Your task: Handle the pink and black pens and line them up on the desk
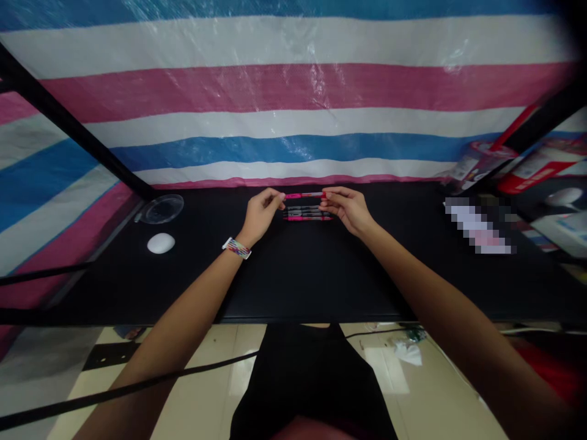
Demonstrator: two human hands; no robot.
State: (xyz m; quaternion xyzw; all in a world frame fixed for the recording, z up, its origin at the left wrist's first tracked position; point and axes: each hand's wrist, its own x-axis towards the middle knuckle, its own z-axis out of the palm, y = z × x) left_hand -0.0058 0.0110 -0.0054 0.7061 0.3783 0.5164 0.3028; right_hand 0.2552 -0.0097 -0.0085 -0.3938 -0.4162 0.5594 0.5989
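Observation:
A pink-ended pen lies crosswise between my two hands, just beyond a short row of pens on the black tabletop. My left hand pinches its left end with thumb and fingertips; a patterned band circles that wrist. At the other end, my right hand has its fingers closed on the pen's red tip. The several pens in the row lie side by side, dark and clear ones with a pink one nearest me. My right fingers partly cover the row's right ends.
On the left of the black table are a white rounded object and a clear round lid. A blurred-out flat item lies right, near a clear tub and a red-and-white container. Striped sheeting hangs behind.

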